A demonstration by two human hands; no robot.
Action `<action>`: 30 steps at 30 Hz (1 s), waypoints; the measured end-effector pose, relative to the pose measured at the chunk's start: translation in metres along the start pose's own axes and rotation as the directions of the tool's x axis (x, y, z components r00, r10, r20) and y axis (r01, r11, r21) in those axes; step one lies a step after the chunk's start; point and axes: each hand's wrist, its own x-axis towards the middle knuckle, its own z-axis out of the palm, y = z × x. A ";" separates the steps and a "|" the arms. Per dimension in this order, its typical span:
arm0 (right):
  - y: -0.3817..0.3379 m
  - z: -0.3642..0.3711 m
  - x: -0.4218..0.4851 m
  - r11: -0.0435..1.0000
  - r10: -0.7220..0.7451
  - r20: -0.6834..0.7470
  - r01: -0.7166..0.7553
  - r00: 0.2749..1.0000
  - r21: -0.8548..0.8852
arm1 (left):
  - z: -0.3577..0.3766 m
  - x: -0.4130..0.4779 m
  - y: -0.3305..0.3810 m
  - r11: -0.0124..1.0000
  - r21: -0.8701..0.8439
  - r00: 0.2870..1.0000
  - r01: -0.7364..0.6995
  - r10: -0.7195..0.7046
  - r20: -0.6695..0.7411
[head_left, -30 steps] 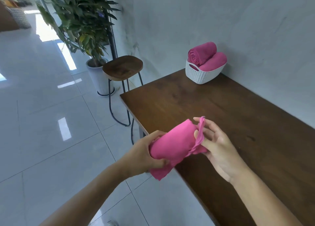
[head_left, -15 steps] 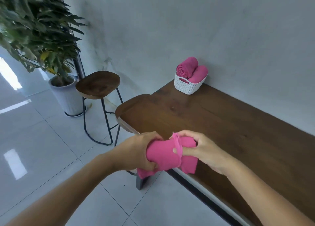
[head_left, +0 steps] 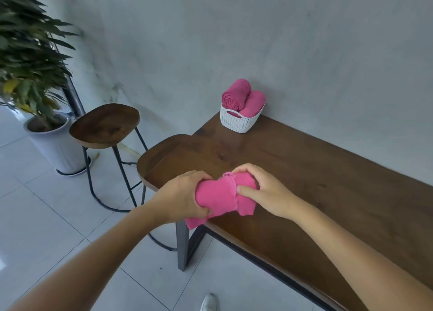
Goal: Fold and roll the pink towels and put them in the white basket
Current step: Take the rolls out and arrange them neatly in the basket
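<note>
A rolled pink towel (head_left: 218, 197) is held between both hands above the near left corner of the wooden table (head_left: 328, 181). My left hand (head_left: 182, 197) grips its left end, with a loose tail hanging below. My right hand (head_left: 264, 191) grips the right end, thumb pressed on the hem edge. The white basket (head_left: 239, 122) stands at the table's far end against the wall, with two rolled pink towels (head_left: 243, 97) in it.
A wooden stool (head_left: 105, 125) on black metal legs stands left of the table. A potted plant (head_left: 32, 76) in a white pot is at the far left. The grey wall runs along the table's far side. My shoe (head_left: 209, 302) shows on the tiled floor.
My right hand went from open fingers beside the towel's loose edge to gripping the roll's right end. The view swung right, toward the table and basket.
</note>
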 end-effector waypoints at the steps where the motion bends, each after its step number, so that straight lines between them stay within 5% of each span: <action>1: 0.008 -0.004 0.006 1.000 0.009 -0.030 -0.009 1.000 -0.004 | 0.001 0.008 -0.002 1.000 0.014 1.000 0.021 -0.021 -0.004; 7: 0.089 -0.038 0.046 0.981 0.153 -0.274 -0.180 0.949 -0.074 | 0.001 0.064 -0.013 0.987 0.036 0.979 0.154 -0.147 -0.139; 16: 0.194 -0.086 0.081 0.809 0.295 -0.334 -0.420 0.895 -0.411 | -0.020 0.215 0.016 0.970 -0.101 0.918 0.220 -0.241 -0.315; 24: 0.218 -0.084 0.088 0.791 0.307 -0.337 -0.435 0.890 -0.429 | -0.029 0.345 0.048 0.955 -0.064 0.862 0.291 -0.290 -0.417; 30: 0.218 -0.085 0.089 0.786 0.334 -0.318 -0.448 0.888 -0.426 | -0.026 0.400 0.047 0.933 0.144 0.855 0.330 -0.231 -0.465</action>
